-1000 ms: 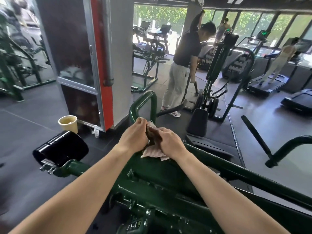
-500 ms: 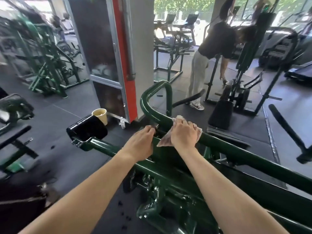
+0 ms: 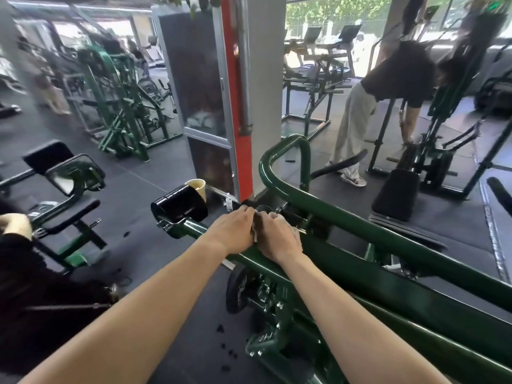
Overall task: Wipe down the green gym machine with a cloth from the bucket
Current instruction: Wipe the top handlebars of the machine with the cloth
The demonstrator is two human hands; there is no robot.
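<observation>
Green tubular gym machine (image 3: 388, 286), open floor (image 3: 155, 189) left; right hand (image 3: 278, 239)'s fingers, shifted off the tube (image 3: 360, 228), clutched pale cloth (image 3: 273, 216); left hand (image 3: 235, 231) unclear.

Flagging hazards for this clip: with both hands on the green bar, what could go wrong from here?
The left hand and right hand sit right at the green machine's pivot hardware; fingers could get pinched if that arm swings. The cloth, bunched small between them, might snag on the fittings.

Commercial gym: green weight machines (image 3: 122, 106), treadmills (image 3: 327, 48) by windows, black rubber floor (image 3: 144, 189), padded benches (image 3: 396, 198).
</observation>
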